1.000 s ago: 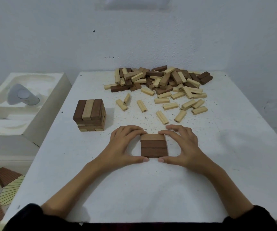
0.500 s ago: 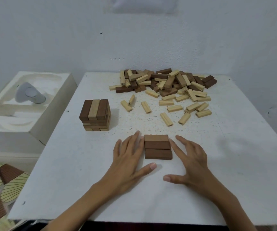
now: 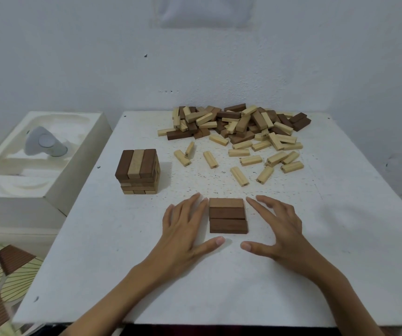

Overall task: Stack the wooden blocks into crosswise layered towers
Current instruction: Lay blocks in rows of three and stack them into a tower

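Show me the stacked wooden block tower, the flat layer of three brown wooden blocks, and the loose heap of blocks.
stacked wooden block tower (image 3: 138, 163): head view, pale top block.
flat layer of three brown wooden blocks (image 3: 227, 213): head view, middle block.
loose heap of blocks (image 3: 241, 122): head view, its centre.

The bottom edge cut off both arms (image 3: 112, 299) behind the left hand (image 3: 183, 229) and right hand (image 3: 280, 229). Whether the left hand touched the three-block layer (image 3: 228, 215) could not be told. The pile (image 3: 238, 124) buried its lower blocks, and the numbers on the loose blocks (image 3: 239, 176) were too small to read. The finished tower (image 3: 138, 170) hid its far sides. The left edge cropped the white box (image 3: 74, 178), whose grey object (image 3: 42, 141) was blurred. The top edge cropped a faint pale patch (image 3: 204, 10).
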Tool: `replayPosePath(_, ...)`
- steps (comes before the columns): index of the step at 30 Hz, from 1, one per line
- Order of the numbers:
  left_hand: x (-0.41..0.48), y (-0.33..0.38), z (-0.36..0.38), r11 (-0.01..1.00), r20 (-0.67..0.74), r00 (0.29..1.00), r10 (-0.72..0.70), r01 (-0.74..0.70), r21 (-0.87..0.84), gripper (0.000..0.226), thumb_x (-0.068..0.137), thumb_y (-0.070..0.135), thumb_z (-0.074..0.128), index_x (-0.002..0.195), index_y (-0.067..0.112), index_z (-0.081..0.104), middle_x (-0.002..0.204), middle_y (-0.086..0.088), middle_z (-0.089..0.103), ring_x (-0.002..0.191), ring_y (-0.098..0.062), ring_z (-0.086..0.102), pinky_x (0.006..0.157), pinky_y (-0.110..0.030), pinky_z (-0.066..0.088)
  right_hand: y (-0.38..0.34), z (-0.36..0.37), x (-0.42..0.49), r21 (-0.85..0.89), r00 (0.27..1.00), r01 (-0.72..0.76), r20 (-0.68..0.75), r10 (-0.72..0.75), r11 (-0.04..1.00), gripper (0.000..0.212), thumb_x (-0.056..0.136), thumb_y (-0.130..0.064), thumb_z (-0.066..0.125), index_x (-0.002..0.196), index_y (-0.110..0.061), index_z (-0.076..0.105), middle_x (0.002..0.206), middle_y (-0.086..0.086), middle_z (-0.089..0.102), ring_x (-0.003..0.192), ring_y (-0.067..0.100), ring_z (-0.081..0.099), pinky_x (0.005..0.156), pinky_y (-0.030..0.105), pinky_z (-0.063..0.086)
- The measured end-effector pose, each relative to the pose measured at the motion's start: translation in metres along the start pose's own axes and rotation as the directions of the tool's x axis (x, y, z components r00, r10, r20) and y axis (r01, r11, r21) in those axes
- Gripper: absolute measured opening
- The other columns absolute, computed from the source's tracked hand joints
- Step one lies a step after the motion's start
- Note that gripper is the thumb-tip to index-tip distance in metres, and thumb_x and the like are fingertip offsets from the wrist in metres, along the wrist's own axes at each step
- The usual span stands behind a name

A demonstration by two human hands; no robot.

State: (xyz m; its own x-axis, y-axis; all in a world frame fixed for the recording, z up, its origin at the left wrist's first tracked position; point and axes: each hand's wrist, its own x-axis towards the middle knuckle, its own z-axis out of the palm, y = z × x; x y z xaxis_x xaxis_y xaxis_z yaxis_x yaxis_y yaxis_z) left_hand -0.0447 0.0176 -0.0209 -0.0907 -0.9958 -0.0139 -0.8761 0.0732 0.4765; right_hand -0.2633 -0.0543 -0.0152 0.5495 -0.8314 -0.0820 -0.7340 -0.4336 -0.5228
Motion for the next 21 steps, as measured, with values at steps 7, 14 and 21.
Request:
replayPosePath(7,0.025,-0.019,-0.019,0.978,0.029,0.998,0.053,-0.046,-0.206,0.106,0.054,0.078,0.06,0.145,0.036,0.023,0.139,0.021,0.029,0.127,0.004,0.018,0.11,-0.026,0.013,0.006,-0.013,0.02,0.126,0.998,0.061,0.018,-0.064,0.99,0.092,0.04,-0.081,0.054,0.123,-0.061,0.018,0.134,-0.027,0.019,0.12,-0.009,0.008,0.107,0.029,0.01)
replayPosePath(14,0.035,-0.027,-0.012,0.972,-0.067,0.99,0.12,-0.131,-0.196,0.076,0.059,0.071,0.065,0.126,0.041,0.049,0.127,0.024,0.041,0.123,0.005,0.028,0.101,-0.023,0.018,0.007,-0.009,0.024,0.068,0.997,0.08,-0.027,-0.078,0.994,0.075,0.047,-0.076,0.058,0.116,-0.056,0.034,0.132,-0.026,0.026,0.118,-0.007,0.012,0.098,0.022,0.01)
replayPosePath(21,0.034,-0.018,-0.034,0.962,-0.044,0.987,0.157,-0.163,-0.219,0.074,0.056,0.064,0.071,0.122,0.033,0.057,0.119,0.024,0.049,0.116,0.0,0.038,0.096,-0.025,0.036,-0.002,-0.012,0.023,0.115,0.98,0.17,-0.12,-0.156,0.979,0.063,0.048,-0.07,0.059,0.106,-0.054,0.04,0.127,-0.029,0.031,0.118,-0.005,0.02,0.098,0.032,0.025)
